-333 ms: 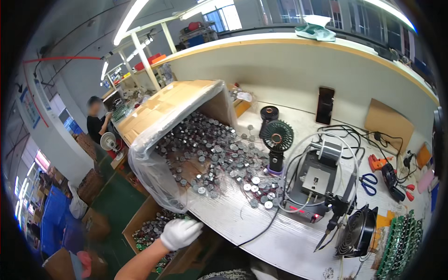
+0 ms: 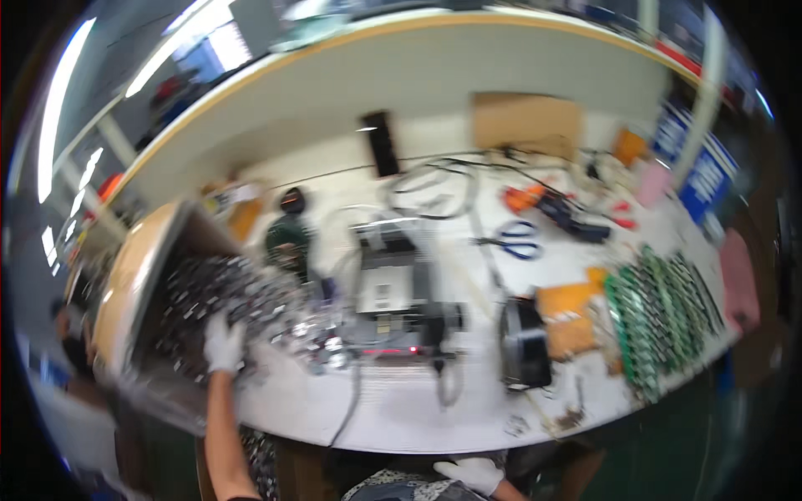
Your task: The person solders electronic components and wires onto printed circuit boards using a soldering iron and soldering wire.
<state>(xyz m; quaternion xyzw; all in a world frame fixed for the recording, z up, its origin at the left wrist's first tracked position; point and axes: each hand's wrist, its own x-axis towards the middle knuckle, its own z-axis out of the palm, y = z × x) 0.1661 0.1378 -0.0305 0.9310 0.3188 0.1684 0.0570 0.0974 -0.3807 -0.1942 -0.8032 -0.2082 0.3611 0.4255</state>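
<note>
Grey device: landmark, standing on the white surface.
Small round metal parts: one heap, left of the device, spilling from a tipped cardboard box; the nearest lie just beside the device.
My left grip: white-gloved, at the heap's near edge, left of the device; blurred, so I cannot tell whether it holds a part.
My right grip: white-gloved, nearer my body than the device; finger spread I cannot tell.
Handheld fan: black, left of and behind the device, bordering the heap.
Phone: dark, behind the device.
Scissors: blue-handled, right of the device.
Square fan: black, between the device and the green circuit boards.
</note>
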